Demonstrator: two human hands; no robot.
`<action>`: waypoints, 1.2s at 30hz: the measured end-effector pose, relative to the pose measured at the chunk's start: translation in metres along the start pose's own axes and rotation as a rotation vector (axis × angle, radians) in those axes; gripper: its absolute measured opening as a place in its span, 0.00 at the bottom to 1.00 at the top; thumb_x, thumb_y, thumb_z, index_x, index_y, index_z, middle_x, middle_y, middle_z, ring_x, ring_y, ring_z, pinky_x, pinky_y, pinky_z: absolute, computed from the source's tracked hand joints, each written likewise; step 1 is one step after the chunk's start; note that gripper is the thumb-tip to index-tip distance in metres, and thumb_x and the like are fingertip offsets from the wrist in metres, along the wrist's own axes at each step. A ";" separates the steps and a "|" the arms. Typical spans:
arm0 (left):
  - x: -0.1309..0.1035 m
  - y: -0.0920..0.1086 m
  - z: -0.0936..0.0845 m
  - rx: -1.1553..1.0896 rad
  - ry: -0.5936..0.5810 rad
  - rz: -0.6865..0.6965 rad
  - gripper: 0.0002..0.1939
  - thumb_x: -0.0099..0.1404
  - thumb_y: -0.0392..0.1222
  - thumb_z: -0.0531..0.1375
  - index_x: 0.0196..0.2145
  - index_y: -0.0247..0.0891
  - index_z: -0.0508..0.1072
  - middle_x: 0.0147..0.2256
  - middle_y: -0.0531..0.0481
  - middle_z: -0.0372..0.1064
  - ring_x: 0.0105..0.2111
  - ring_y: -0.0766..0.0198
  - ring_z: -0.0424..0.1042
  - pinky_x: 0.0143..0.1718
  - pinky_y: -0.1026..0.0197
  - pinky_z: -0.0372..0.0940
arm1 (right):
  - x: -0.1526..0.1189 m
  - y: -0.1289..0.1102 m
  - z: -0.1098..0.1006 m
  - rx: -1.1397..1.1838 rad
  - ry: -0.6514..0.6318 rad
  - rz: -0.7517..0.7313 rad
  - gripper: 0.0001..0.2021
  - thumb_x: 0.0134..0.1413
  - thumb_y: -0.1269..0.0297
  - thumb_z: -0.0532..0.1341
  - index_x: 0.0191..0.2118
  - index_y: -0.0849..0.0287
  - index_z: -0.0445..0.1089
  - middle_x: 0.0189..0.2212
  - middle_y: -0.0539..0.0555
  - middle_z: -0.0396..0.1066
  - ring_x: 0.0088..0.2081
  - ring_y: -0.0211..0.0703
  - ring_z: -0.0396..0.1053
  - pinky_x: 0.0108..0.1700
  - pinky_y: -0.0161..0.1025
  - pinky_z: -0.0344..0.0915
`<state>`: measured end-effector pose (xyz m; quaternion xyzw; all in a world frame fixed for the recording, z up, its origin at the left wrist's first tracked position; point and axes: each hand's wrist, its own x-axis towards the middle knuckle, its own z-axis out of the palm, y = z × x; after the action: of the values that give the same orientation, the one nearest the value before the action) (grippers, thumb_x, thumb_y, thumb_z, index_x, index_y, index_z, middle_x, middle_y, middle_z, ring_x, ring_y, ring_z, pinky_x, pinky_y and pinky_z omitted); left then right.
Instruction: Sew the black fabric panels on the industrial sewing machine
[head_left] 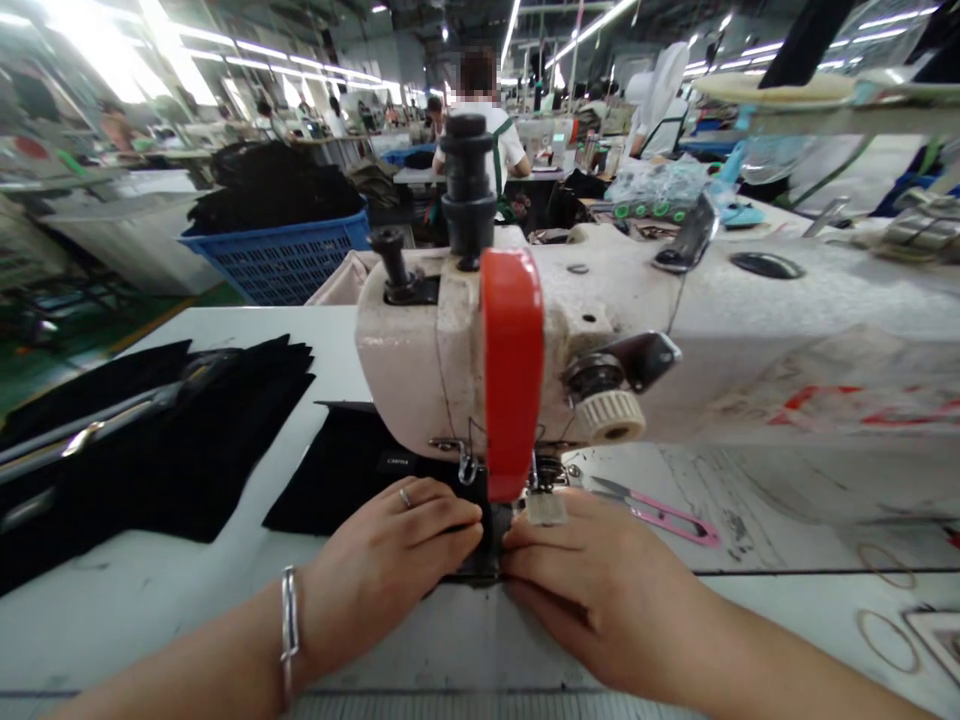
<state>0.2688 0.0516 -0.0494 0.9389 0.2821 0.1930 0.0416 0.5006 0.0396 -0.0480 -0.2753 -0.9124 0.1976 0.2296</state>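
Observation:
A white sewing machine [420, 370] with a red lever cover [512, 370] stands in front of me. Under its head lies a black fabric piece [330, 470] with a small label. My left hand [405, 545], wearing a ring and a bracelet, is closed on the fabric left of the presser foot, fingertips pressed together. Just right of the foot, my right hand [592, 570] has its fingers bent together at the fabric's edge, partly behind a small clear guard [547, 507]. Pink thread snips [671, 518] lie beyond my right hand.
Stacked black fabric pieces [165, 450] lie at the left under a metal bar [97, 430]. Behind the table is a blue basket [285, 255] heaped with black cloth. Two thin rings [887, 641] rest at the right. A person in white [510, 145] sits farther back.

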 end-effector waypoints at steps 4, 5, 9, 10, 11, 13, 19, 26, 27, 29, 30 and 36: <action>-0.001 -0.002 -0.001 -0.029 -0.047 0.043 0.14 0.72 0.28 0.45 0.44 0.34 0.70 0.42 0.48 0.73 0.42 0.65 0.71 0.46 0.62 0.67 | 0.001 0.003 0.000 -0.026 0.027 0.005 0.09 0.63 0.71 0.54 0.40 0.58 0.72 0.34 0.52 0.73 0.39 0.42 0.69 0.43 0.42 0.63; -0.003 -0.003 -0.001 -0.032 -0.056 0.042 0.14 0.72 0.29 0.46 0.45 0.34 0.70 0.43 0.48 0.72 0.43 0.64 0.71 0.47 0.62 0.67 | 0.001 0.005 0.002 -0.031 0.037 0.003 0.09 0.63 0.72 0.54 0.42 0.59 0.72 0.36 0.52 0.73 0.40 0.42 0.69 0.45 0.42 0.64; -0.009 -0.004 0.002 -0.020 -0.059 0.002 0.13 0.73 0.30 0.47 0.48 0.37 0.69 0.46 0.50 0.72 0.44 0.65 0.70 0.50 0.62 0.65 | 0.000 0.008 0.006 -0.040 0.054 0.001 0.12 0.61 0.74 0.55 0.48 0.59 0.70 0.40 0.53 0.73 0.43 0.43 0.69 0.48 0.43 0.64; -0.008 -0.004 0.002 -0.017 -0.029 0.004 0.13 0.73 0.31 0.47 0.47 0.36 0.70 0.45 0.50 0.72 0.44 0.66 0.70 0.50 0.63 0.65 | 0.000 0.008 0.006 -0.035 0.055 0.010 0.12 0.61 0.74 0.55 0.47 0.58 0.70 0.39 0.53 0.73 0.43 0.43 0.69 0.48 0.43 0.65; -0.007 -0.004 0.001 -0.015 0.004 0.006 0.13 0.73 0.31 0.47 0.45 0.36 0.70 0.44 0.50 0.73 0.44 0.66 0.70 0.50 0.63 0.65 | -0.001 0.008 0.006 -0.031 0.055 0.015 0.11 0.61 0.74 0.55 0.45 0.58 0.71 0.38 0.53 0.73 0.42 0.42 0.69 0.47 0.43 0.65; -0.004 -0.002 0.001 -0.039 0.068 -0.011 0.11 0.73 0.32 0.48 0.42 0.35 0.70 0.41 0.49 0.74 0.42 0.66 0.71 0.48 0.63 0.66 | 0.000 0.006 0.006 -0.034 0.041 0.015 0.10 0.61 0.73 0.55 0.44 0.58 0.71 0.38 0.53 0.72 0.43 0.43 0.69 0.47 0.44 0.65; -0.002 0.003 0.001 -0.120 0.163 -0.091 0.09 0.73 0.36 0.51 0.43 0.37 0.71 0.40 0.50 0.74 0.41 0.66 0.71 0.49 0.63 0.65 | 0.005 0.003 0.009 -0.066 -0.014 0.043 0.09 0.59 0.74 0.55 0.42 0.60 0.70 0.41 0.55 0.71 0.46 0.47 0.67 0.49 0.48 0.64; 0.006 0.005 -0.001 -0.120 0.073 -0.006 0.15 0.75 0.33 0.46 0.39 0.35 0.72 0.38 0.51 0.74 0.39 0.69 0.71 0.46 0.64 0.65 | 0.003 0.005 0.004 -0.024 0.002 0.006 0.08 0.59 0.74 0.55 0.38 0.59 0.71 0.37 0.53 0.72 0.42 0.43 0.68 0.46 0.44 0.64; 0.007 0.005 -0.002 -0.130 0.075 -0.008 0.15 0.75 0.34 0.46 0.39 0.35 0.72 0.37 0.51 0.73 0.39 0.69 0.71 0.46 0.64 0.65 | 0.001 0.005 0.002 -0.011 -0.009 0.009 0.09 0.59 0.74 0.55 0.37 0.58 0.72 0.36 0.52 0.72 0.42 0.42 0.68 0.46 0.44 0.64; 0.008 0.005 -0.002 -0.132 0.071 -0.010 0.15 0.75 0.34 0.46 0.38 0.35 0.72 0.36 0.51 0.73 0.38 0.69 0.71 0.45 0.64 0.64 | -0.001 0.005 -0.003 0.013 -0.033 0.021 0.09 0.59 0.74 0.55 0.35 0.58 0.72 0.34 0.52 0.72 0.41 0.42 0.68 0.45 0.43 0.64; 0.009 0.004 -0.002 -0.130 0.070 -0.016 0.15 0.75 0.34 0.46 0.38 0.35 0.72 0.36 0.51 0.73 0.37 0.69 0.70 0.45 0.64 0.64 | -0.002 0.005 -0.006 0.019 -0.039 0.026 0.10 0.59 0.74 0.55 0.35 0.57 0.72 0.34 0.52 0.72 0.41 0.43 0.68 0.45 0.43 0.63; 0.005 0.001 -0.002 -0.172 0.023 -0.015 0.14 0.74 0.34 0.47 0.41 0.36 0.72 0.39 0.50 0.72 0.39 0.68 0.70 0.47 0.63 0.65 | -0.001 0.006 -0.008 0.004 -0.010 0.044 0.10 0.60 0.74 0.54 0.38 0.58 0.72 0.38 0.53 0.72 0.43 0.44 0.68 0.46 0.43 0.64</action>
<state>0.2728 0.0535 -0.0457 0.9274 0.2722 0.2269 0.1202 0.5083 0.0457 -0.0447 -0.2940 -0.9068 0.2058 0.2214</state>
